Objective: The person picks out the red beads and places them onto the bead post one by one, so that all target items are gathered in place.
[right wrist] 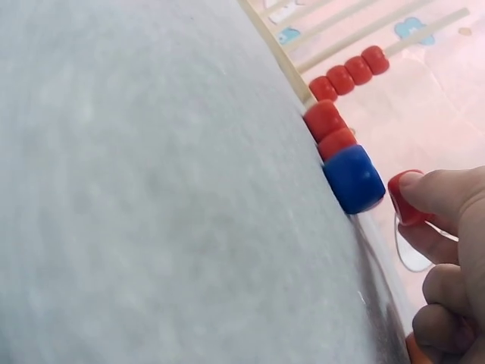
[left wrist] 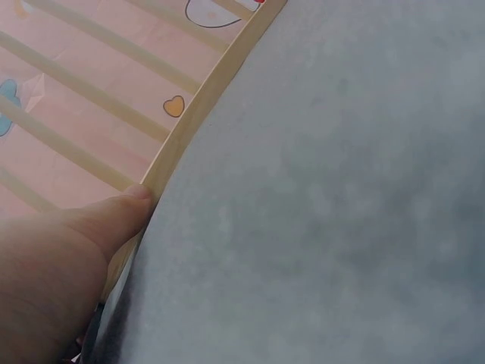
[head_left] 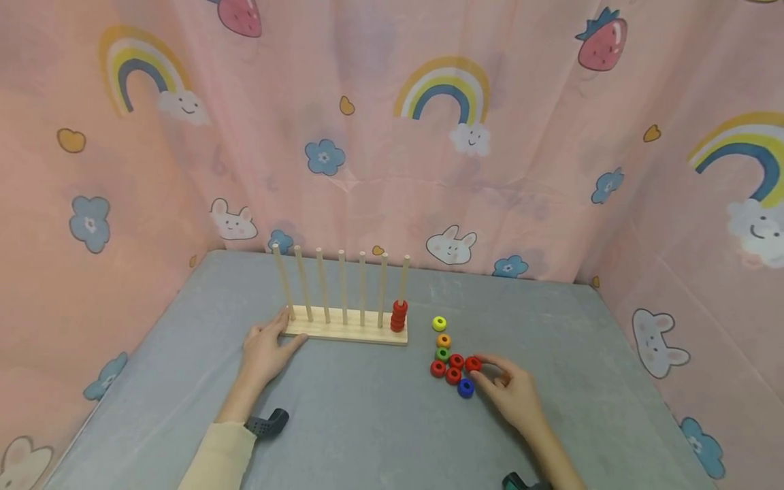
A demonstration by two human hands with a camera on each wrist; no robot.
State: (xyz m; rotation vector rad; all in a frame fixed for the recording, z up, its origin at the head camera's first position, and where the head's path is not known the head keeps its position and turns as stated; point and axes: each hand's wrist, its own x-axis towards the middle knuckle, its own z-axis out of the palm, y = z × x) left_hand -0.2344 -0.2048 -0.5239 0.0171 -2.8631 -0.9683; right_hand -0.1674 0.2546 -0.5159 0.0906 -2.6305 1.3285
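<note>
A wooden peg stand (head_left: 346, 331) with several upright rods stands at the middle of the table. Its rightmost rod carries several stacked red beads (head_left: 399, 316). My left hand (head_left: 265, 350) grips the stand's left end, thumb along the front edge of the base; in the left wrist view the thumb (left wrist: 114, 216) presses that edge. Between thumb and fingertips, my right hand (head_left: 511, 395) pinches a red bead (right wrist: 407, 199), which the right wrist view shows lifted slightly off the table. Beside it lie a blue bead (head_left: 465, 388) and three more red beads (head_left: 453, 376).
Behind those, a green bead (head_left: 442, 354), an orange bead (head_left: 444, 340) and a yellow bead (head_left: 439, 323) lie in a rough line right of the stand. A grey cloth covers the table (head_left: 355, 422). Pink patterned curtains (head_left: 380, 204) hang around its back and sides.
</note>
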